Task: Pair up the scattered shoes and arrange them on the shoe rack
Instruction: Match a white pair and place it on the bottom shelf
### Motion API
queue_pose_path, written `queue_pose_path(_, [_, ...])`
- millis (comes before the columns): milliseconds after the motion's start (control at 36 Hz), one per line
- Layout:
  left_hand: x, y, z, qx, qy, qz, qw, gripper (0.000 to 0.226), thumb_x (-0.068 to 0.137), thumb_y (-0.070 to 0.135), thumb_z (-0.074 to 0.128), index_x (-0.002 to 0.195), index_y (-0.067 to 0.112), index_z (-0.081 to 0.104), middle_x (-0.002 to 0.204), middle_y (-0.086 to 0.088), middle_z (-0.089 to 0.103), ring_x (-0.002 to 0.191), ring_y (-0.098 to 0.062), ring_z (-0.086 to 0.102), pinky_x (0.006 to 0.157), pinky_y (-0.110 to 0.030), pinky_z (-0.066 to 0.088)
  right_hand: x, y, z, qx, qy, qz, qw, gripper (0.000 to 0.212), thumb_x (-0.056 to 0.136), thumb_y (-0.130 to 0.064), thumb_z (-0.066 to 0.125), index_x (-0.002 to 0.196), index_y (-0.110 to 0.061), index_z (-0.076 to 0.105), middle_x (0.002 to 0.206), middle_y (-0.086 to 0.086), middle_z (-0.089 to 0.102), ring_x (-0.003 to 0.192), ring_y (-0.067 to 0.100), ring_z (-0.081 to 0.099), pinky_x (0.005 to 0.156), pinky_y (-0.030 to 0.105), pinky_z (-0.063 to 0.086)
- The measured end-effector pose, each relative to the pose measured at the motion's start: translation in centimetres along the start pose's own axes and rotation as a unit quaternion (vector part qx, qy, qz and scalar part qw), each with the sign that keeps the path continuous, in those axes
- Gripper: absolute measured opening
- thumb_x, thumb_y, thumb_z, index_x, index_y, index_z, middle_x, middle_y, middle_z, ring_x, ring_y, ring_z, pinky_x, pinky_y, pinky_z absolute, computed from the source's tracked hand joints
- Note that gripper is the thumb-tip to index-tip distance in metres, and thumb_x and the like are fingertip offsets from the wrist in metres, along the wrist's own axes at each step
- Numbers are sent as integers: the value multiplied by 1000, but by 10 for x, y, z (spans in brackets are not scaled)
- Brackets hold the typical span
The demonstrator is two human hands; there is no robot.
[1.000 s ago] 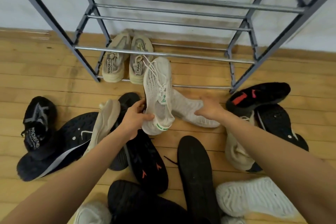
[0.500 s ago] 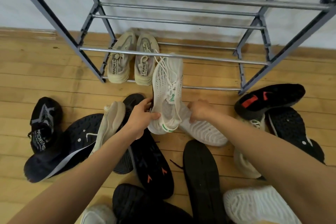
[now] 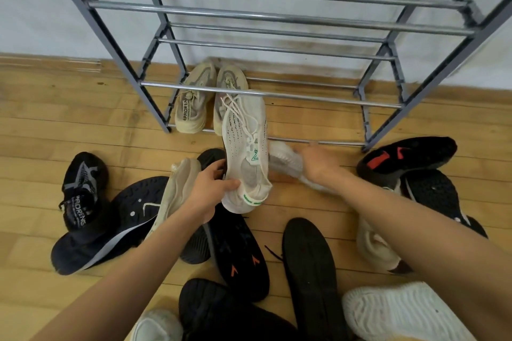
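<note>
there, left grip (image 3: 209,188) round white shoe (image 3: 245,124)

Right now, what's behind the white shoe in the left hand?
A beige pair stands on the bottom rails of the shoe rack. The white shoe, gripped by the left hand, covers part of the right-hand beige shoe's rear; the floor beyond its toe is hidden.

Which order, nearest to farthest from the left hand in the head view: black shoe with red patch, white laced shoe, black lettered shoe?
1. The white laced shoe, gripped by the left hand.
2. The black lettered shoe, on the floor at far left.
3. The black shoe with red patch, on the floor at far right.
</note>
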State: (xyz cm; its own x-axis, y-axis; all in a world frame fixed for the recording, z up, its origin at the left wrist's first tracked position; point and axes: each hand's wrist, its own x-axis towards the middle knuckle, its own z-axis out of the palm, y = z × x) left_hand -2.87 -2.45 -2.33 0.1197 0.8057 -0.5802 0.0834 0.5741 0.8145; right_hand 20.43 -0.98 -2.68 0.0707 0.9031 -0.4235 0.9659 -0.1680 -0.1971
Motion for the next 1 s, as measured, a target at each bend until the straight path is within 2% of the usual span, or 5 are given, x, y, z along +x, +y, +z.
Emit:
queue_pose_path(306, [3, 9, 10, -70, 12, -24, 997, 59, 87, -4, 59, 141, 10, 40, 127, -12, 60, 97, -23, 63, 77, -35, 53, -20, 16, -12, -81, 132, -110, 982, 49, 92, -9, 49, 138, -22, 40, 115, 10, 43, 74, 22, 48, 60, 29, 34])
queue_pose_path(444, [7, 7, 2, -46, 18, -33, 998, 61, 85, -6, 58, 141, 11, 42, 122, -10, 62, 102, -24, 63, 76, -35, 54, -24, 26, -3, -136, 177, -204, 953, 42, 67, 0, 72, 106, -12, 59, 87, 13, 51, 46, 15, 32, 42, 16, 4])
queue_pose_path(722, [13, 2, 15, -24, -7, -49, 999, 59, 86, -6, 58, 140, 11, 42, 125, -11, 61, 100, -24, 63, 69, -31, 53, -35, 54, 33, 19, 64, -156, 985, 30, 92, -16, 45, 121, -15, 52, 125, 5, 41, 90, 17, 48, 74, 27, 44])
queue_pose_path(889, [19, -10, 25, 14, -11, -58, 998, 66, 86, -7, 59, 145, 11, 36, 137, -10, 52, 117, -28, 56, 87, -40, 52, -45, 73, 60, 202, 29, -8, 979, 17, 93, -17, 52, 108, -15, 60, 114, -5, 34, 97, 10, 46, 82, 11, 30])
queue_pose_path(1000, [22, -17, 32, 25, -15, -66, 997, 66, 84, -10, 58, 144, 11, 37, 137, -9, 51, 119, -28, 54, 96, -44, 48, -36, 69, 58, 321, 33, 89, 942, 18, 92, -19, 54, 107, -17, 65, 120, 2, 50, 108, 14, 50, 87, 22, 34])
